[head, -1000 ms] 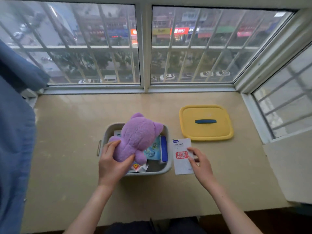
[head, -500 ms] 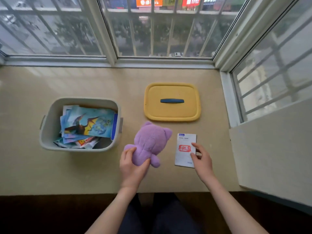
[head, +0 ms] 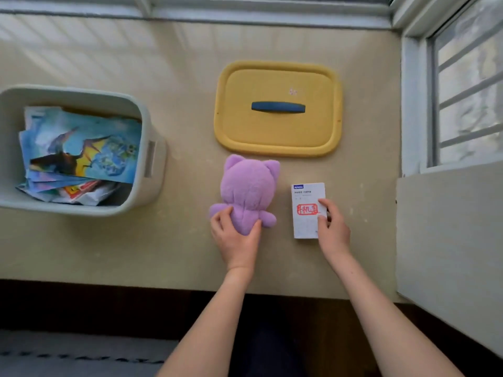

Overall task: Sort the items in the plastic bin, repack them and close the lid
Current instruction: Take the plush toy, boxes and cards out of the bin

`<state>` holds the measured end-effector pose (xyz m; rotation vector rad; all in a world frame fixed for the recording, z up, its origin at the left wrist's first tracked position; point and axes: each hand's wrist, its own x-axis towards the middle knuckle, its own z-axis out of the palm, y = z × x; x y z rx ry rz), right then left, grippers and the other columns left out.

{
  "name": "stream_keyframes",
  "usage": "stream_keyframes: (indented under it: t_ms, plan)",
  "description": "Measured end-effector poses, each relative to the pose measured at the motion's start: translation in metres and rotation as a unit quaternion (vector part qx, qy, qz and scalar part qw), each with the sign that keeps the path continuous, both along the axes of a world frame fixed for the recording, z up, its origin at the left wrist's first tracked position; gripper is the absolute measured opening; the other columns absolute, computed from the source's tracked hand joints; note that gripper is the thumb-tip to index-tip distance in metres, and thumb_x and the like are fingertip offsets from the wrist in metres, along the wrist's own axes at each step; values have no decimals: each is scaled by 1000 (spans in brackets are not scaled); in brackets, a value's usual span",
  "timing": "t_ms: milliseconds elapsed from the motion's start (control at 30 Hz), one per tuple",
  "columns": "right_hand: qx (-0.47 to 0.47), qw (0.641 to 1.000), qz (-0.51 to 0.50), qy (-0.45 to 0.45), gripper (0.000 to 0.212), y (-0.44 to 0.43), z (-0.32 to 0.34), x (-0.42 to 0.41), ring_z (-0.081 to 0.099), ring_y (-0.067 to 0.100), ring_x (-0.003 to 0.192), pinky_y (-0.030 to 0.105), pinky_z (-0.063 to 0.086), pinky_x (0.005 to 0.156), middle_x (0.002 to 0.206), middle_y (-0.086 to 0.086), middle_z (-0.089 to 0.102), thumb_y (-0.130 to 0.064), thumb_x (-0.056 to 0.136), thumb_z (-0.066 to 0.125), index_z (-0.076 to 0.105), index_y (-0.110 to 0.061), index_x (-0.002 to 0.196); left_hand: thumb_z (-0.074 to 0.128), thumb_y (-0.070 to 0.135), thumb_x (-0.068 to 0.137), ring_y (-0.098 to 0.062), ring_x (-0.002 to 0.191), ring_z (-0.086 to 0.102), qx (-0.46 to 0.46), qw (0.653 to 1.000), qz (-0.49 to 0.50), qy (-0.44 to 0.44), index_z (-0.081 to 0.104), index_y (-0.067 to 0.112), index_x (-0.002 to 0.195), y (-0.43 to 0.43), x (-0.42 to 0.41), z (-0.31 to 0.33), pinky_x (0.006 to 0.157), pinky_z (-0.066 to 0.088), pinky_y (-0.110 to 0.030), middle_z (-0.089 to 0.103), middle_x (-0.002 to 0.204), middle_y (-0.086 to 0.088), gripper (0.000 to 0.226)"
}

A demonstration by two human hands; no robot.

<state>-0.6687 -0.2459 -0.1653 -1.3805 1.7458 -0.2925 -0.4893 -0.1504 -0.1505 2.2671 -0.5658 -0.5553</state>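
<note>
A grey plastic bin stands at the left of the sill with several picture cards and papers inside. The yellow lid with a blue handle lies flat to its right. Below the lid a purple plush toy lies on the sill, and my left hand grips its lower body. Right of the toy lies a small white booklet with a red stamp; my right hand rests on its right edge, fingers on it.
The beige sill ends at a window frame at the back and a barred side window at the right. A pale wall block juts in at lower right. The sill's front edge runs below my wrists.
My left hand carried the plush toy out of the bin, rightward, and set it down on the sill beside the booklet. My right hand stayed on the booklet. The view tilted down.
</note>
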Motion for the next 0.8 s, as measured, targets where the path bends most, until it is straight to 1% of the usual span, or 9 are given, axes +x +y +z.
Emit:
stream_keyframes:
  t_ms: [33,100,233,367,467,567,633,733,800]
  plan:
    - [-1,1000,19,21,43,-2,-4,-2,59,24,95,30,46,78,116,4,63,-3,93,44,55,-23,129,72,47,58,-33,103,53,9,1000,-10,-2,52,17,117,2,-3,-3,92,46,-46,43,118,-4,70]
    - [-6,998,50,48,43,-4,-10,-6,58,30,102,34,47,87,121,11,60,-4,93,46,52,-19,133,71,48,59,-32,105,51,23,999,-36,-8,50,17,120,8,-5,-3,94,45,-45,41,118,-6,71]
    - [-49,992,86,77,52,5,-10,-6,47,33,129,36,36,107,141,17,47,-9,88,63,50,-7,138,73,45,64,-33,107,48,56,989,-117,-76,49,15,123,22,4,4,95,43,-46,46,119,-10,71]
    - [-91,978,141,121,68,26,-14,3,41,38,133,45,33,110,146,18,43,-23,78,78,50,-8,138,74,32,67,-32,110,50,70,961,-228,-142,50,13,131,36,11,5,93,43,-44,51,124,-11,72]
    - [-90,976,149,129,75,32,-23,5,34,36,139,41,24,114,151,14,39,-27,77,80,46,-9,142,81,19,65,-34,107,50,69,968,-212,-114,51,8,131,34,11,-3,91,46,-47,50,122,-16,73]
    - [-86,978,140,129,75,24,-24,6,29,33,142,36,19,116,153,13,36,-28,79,78,45,-10,143,85,16,63,-35,104,48,63,977,-186,-82,53,3,128,21,11,-8,94,39,-38,49,118,-20,74]
    - [-97,976,145,132,74,16,-24,6,31,35,141,39,22,116,152,14,38,-28,78,79,47,-8,142,85,19,65,-35,105,48,64,979,-185,-64,52,2,128,9,12,-6,95,36,-33,48,118,-19,73]
    - [-109,972,158,133,70,6,-15,8,35,39,138,46,29,114,149,17,40,-27,78,78,50,-6,138,82,22,67,-36,104,48,83,976,-195,-50,53,3,127,-4,17,1,92,39,-38,47,118,-18,70]
    - [-136,969,160,129,64,0,4,12,38,41,135,49,34,112,147,17,43,-27,80,75,52,-6,136,73,29,72,-38,99,51,87,971,-213,-65,55,3,124,-5,22,14,88,44,-42,50,114,-19,61]
